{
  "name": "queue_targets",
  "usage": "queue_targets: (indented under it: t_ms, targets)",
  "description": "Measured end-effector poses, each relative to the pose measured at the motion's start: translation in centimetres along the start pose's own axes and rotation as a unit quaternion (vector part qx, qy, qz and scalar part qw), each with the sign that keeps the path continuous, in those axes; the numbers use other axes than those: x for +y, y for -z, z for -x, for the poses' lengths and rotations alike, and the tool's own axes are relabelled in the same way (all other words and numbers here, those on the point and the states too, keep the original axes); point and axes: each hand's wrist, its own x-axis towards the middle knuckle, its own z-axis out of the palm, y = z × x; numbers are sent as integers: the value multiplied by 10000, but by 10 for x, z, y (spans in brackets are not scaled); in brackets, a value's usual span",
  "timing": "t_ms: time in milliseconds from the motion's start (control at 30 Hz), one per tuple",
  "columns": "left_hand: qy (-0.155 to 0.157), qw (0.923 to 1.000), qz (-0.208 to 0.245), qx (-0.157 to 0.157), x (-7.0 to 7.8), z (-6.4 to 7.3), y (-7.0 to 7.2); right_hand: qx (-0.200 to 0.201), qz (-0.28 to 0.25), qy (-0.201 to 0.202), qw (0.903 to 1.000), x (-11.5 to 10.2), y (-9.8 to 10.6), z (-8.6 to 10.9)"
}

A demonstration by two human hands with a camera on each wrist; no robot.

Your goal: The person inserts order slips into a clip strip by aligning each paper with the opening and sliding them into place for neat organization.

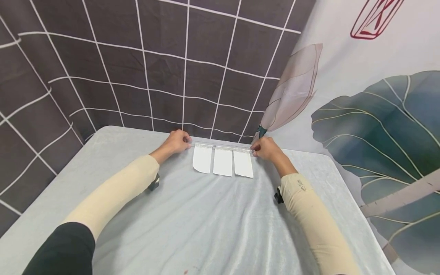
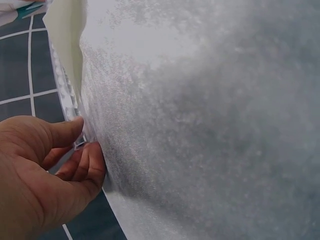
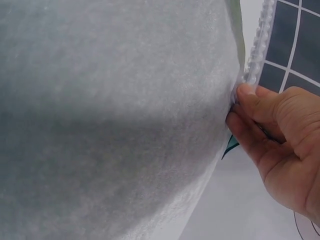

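Observation:
A clear plastic strip (image 1: 225, 148) with a ridged row along it lies near the table's far edge. Three white paper slips, the left one (image 1: 202, 158), the middle one (image 1: 222, 162) and the right one (image 1: 243, 165), extend side by side from it toward the person. My left hand (image 1: 175, 141) pinches the strip's left end between thumb and fingers. At the opposite end, my right hand (image 1: 267, 148) pinches it likewise. Both wrist views show the strip's bumpy edge close up, in the left wrist view as a ridged band (image 2: 62, 85). How the slips are attached is too small to tell.
A pale grey cloth (image 1: 192, 221) with soft wrinkles covers the table. Behind it hangs a dark curtain (image 1: 165, 72) with a white grid. A white cloth printed with large leaves (image 1: 378, 126) hangs along the right side.

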Motion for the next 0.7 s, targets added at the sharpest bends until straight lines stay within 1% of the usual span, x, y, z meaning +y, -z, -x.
queue_targets:
  t_ms: [200, 467, 600, 700]
  targets:
    - [94, 9999, 119, 39, -4, 2, -1, -56, -55, -143, 9999, -1, -3, -1]
    - [31, 9997, 172, 150, -9, 2, -3, -106, -73, -35, 9999, 0, -5, -5]
    - [41, 9997, 208, 114, -11, 4, -2, -91, -97, 7, 9999, 0, -5, -2]
    - [23, 9998, 193, 71, -16, 5, 1, -10, -93, 109, 9999, 5, -5, 5]
